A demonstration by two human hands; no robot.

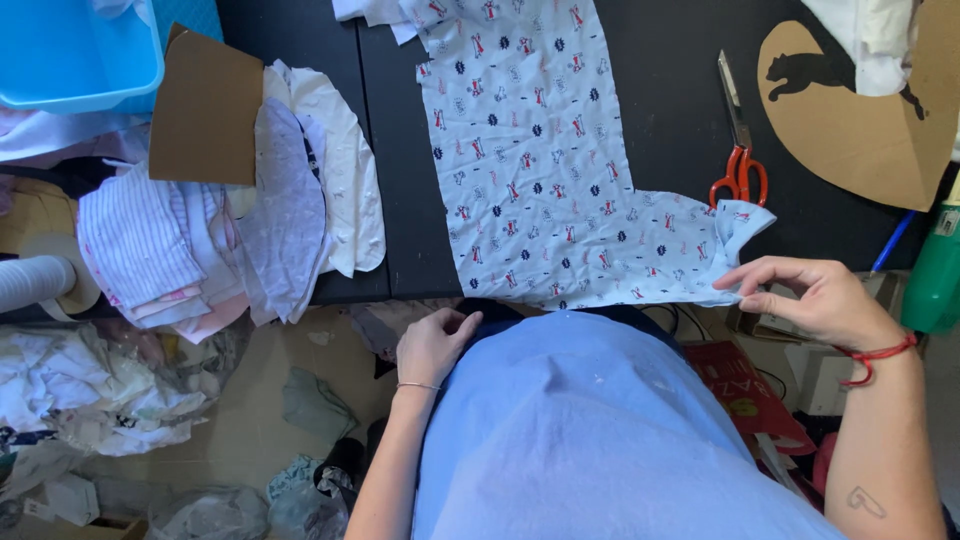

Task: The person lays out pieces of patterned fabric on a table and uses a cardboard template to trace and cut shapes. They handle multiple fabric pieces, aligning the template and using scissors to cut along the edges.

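A printed cloth point(530, 150) is lying flat on the dark bench point(400, 150), its long axis running from the far edge toward the person, with a shorter leg branching off to the right at the near end, so the piece is making an L shape. The right hand point(805, 298) is pinching the cloth's near right corner, fingers point(745, 290) closing on the folded-up edge there. The left hand point(432, 345) is resting at the bench's near edge, just below the cloth, fingers curled loosely against the person's blue shirt point(590, 430); whether they are holding anything I cannot tell. Scissors point(738, 150) with red handles are lying right of the cloth, blades pointing away from the person. A stack of cut pieces point(250, 210) is sitting left of the cloth, partly under a cardboard sheet point(205, 110).
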